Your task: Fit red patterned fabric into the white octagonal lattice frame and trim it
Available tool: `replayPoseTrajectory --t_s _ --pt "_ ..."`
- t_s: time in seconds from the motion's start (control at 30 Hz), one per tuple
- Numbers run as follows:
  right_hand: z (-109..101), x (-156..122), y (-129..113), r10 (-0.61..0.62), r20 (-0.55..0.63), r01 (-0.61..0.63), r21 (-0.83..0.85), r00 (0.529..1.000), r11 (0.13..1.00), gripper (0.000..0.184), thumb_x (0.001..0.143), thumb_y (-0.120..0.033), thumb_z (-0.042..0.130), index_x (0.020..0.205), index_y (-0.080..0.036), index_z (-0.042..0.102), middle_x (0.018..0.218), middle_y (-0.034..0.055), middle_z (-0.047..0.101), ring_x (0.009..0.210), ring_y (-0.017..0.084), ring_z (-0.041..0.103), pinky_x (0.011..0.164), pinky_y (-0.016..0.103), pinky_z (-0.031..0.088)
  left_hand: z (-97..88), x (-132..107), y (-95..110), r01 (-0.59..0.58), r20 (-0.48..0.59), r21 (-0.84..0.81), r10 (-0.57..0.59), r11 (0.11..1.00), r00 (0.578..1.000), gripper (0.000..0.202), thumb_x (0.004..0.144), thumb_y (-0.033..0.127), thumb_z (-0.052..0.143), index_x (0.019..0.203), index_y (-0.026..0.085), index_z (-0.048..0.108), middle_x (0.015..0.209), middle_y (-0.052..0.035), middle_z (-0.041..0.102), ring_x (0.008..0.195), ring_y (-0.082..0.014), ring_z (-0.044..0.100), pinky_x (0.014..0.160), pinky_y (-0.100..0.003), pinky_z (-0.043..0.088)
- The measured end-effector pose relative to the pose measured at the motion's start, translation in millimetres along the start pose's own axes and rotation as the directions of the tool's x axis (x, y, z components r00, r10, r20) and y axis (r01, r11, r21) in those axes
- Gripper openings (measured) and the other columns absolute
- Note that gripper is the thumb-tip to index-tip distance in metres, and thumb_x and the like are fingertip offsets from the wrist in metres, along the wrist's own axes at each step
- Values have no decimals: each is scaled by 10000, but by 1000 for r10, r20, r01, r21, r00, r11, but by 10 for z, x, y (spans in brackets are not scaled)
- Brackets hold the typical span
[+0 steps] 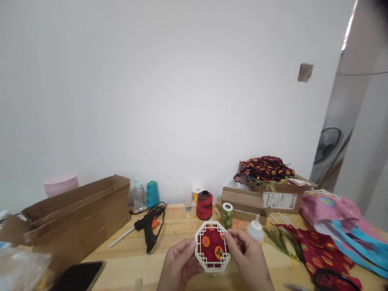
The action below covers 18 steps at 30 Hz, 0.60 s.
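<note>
An octagonal white lattice frame (212, 267) backed with dark red flower-patterned fabric (212, 244) is held up above the front of the table. My left hand (181, 260) grips its left edge, thumb on the front and fingers behind. On the other side, my right hand (247, 256) pinches the upper right edge between thumb and fingers. The patterned face is turned toward me. Just behind the piece stand a green thread spool (227, 215) and a red thread cone (204, 205). Close to my right hand is a white squeeze bottle (256, 230).
Left of my hands lie a black glue gun (150, 226) with a glue stick, a phone (79, 277) and a long cardboard box (81, 226). A teal thread cone (152, 194) stands by the wall. Rightward are red patterned cloth (324, 250), green tassel threads (280, 242) and a fabric-filled box (279, 200).
</note>
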State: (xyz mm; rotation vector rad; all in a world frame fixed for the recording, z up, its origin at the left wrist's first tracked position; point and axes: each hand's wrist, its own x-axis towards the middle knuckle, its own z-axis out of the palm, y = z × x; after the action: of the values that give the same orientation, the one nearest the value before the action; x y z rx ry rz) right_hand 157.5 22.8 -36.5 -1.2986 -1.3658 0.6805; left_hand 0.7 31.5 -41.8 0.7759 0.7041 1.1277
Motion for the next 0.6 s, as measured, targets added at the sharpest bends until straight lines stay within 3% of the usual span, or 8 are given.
replayPoseTrajectory --t_s 0.1,0.27,0.43,0.6 --pt "20 -9 -13 0 -42 3 80 999 997 348 669 -483 465 669 -148 558 509 9 535 485 136 471 433 212 365 1 -3 17 13 46 -15 -12 1000 999 193 724 258 485 757 94 584 647 -79 676 564 -148 603 526 -240 455" --pt "20 -30 -59 -44 -124 51 52 991 997 349 647 -489 488 651 -152 578 488 4 536 434 117 439 398 202 342 -28 -15 21 -26 59 4 26 1000 998 210 722 228 487 847 86 578 728 -88 680 648 -164 612 582 -254 463" --pt "17 -44 -36 -123 -143 113 -80 982 990 315 681 -447 468 666 -151 575 451 -19 473 396 92 368 379 191 313 -77 38 -36 -66 29 113 63 991 998 251 651 227 575 871 105 575 787 -97 680 716 -203 612 649 -316 467" --pt "13 -78 -46 -289 -124 246 -278 949 928 251 708 -371 462 674 -148 572 431 -30 434 395 97 397 379 188 329 -86 55 -73 -141 -56 333 168 932 984 297 612 276 595 860 111 589 708 -74 695 608 -170 620 516 -231 470"
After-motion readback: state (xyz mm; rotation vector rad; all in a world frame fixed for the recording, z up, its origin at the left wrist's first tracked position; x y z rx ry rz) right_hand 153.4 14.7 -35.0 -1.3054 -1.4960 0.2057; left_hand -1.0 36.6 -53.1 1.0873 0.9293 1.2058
